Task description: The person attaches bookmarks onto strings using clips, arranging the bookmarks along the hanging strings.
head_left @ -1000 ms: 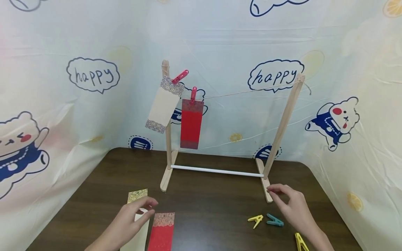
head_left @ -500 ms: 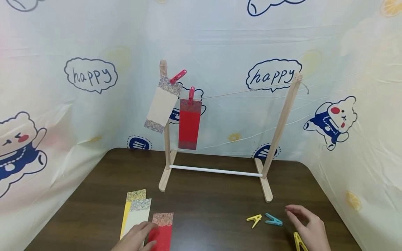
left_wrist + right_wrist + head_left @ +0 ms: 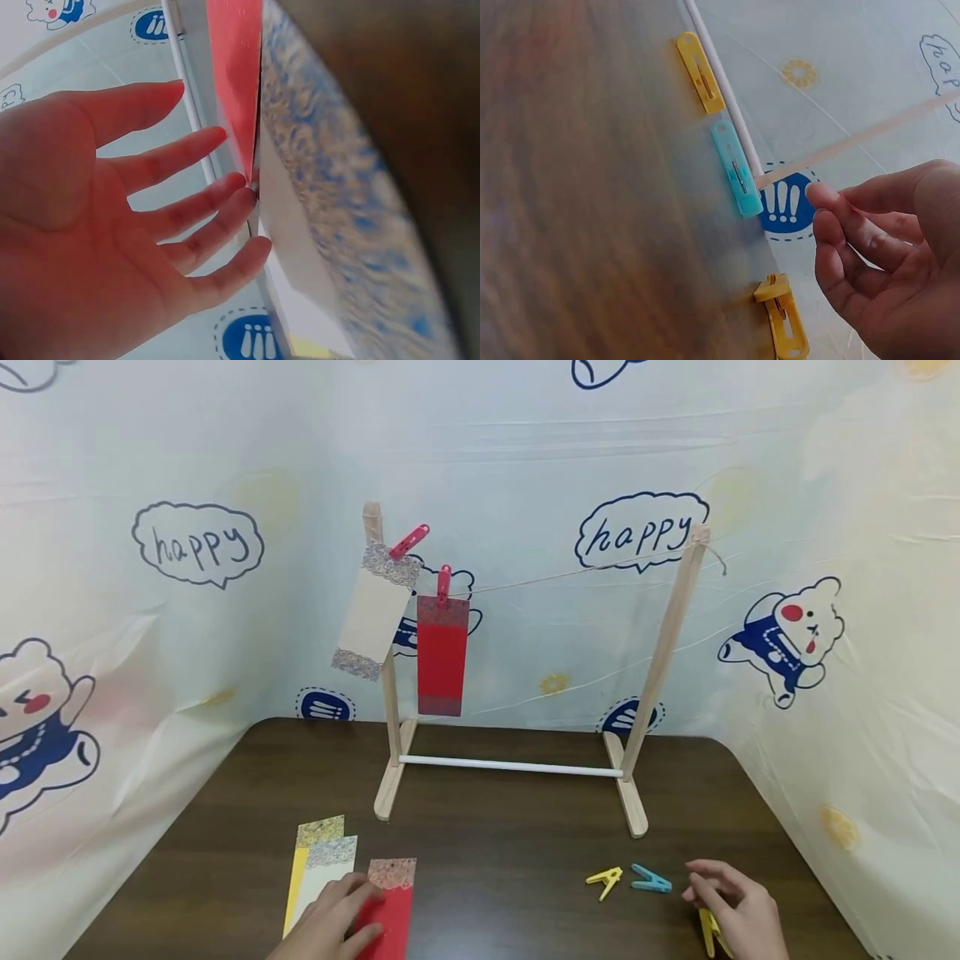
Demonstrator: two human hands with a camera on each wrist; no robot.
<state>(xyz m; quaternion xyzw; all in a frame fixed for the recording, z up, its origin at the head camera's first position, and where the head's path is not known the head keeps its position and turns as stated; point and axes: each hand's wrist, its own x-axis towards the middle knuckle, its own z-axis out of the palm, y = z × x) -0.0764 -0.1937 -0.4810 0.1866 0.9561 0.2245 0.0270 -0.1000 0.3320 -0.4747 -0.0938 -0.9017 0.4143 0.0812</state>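
Note:
My left hand (image 3: 333,922) is over the red card (image 3: 395,902) at the table's front, its fingers spread and slightly bent. In the left wrist view the fingertips lie by the cards' edges; firm contact cannot be told. Left of it, a white card with a lacy patterned end (image 3: 333,856) overlaps a yellow card (image 3: 295,881). My right hand (image 3: 738,910) hovers at a yellow clothespin (image 3: 708,933), fingers loosely curled, thumb near the index finger, with nothing held. A blue clothespin (image 3: 737,169) and another yellow clothespin (image 3: 604,881) lie to its left.
A wooden stand (image 3: 663,647) with a white crossbar (image 3: 510,766) rises at the back. From its string (image 3: 547,579) hang a cream card (image 3: 372,614) and a red card (image 3: 441,656), each on a pink clothespin (image 3: 444,585). A printed curtain (image 3: 495,468) surrounds the brown table (image 3: 502,827).
My left hand has moved down and right from above the white card to the red card. The right hand has lowered from beside the stand's foot toward the nearer yellow clothespin.

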